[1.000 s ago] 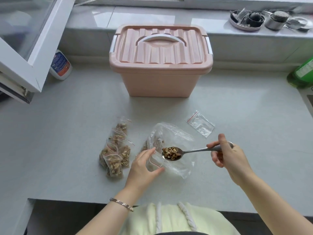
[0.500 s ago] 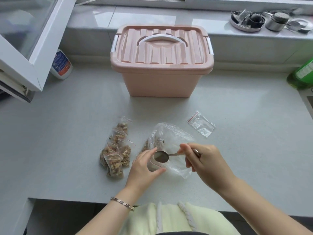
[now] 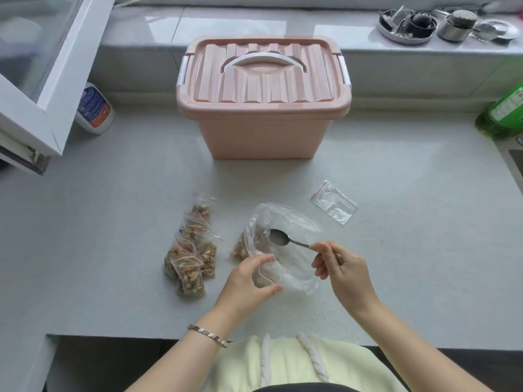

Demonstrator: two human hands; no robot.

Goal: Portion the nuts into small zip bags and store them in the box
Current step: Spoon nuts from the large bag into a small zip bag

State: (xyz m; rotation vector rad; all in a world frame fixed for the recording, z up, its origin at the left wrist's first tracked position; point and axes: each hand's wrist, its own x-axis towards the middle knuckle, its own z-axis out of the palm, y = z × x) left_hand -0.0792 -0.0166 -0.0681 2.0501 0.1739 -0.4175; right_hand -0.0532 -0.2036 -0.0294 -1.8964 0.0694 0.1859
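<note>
Novice: Walnuts [image 3: 240, 248], how do they handle?
Packer: Light, brittle, loose; I'd scoop, not pinch. They lie at the left end of the big clear bag [image 3: 291, 224] on the bench [image 3: 113, 222].
Novice: Hands?
Packer: Left hand [image 3: 246, 281] curls round a small zip bag [image 3: 266, 275], limp and slippery film, best held at its mouth. Right hand [image 3: 343, 271] pinches the spoon [image 3: 280, 238], bowl empty. Filled bags [image 3: 189, 258] lie piled left; the pink box [image 3: 263, 114] is lidded.

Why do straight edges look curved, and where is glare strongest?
Head view: the wide-angle lens bows the counter and windowsill edges; daylight leaves white glare patches there; the large bag glints, partly obscuring the small zip bag in the left hand; the right hand's spoon looks sharp.
</note>
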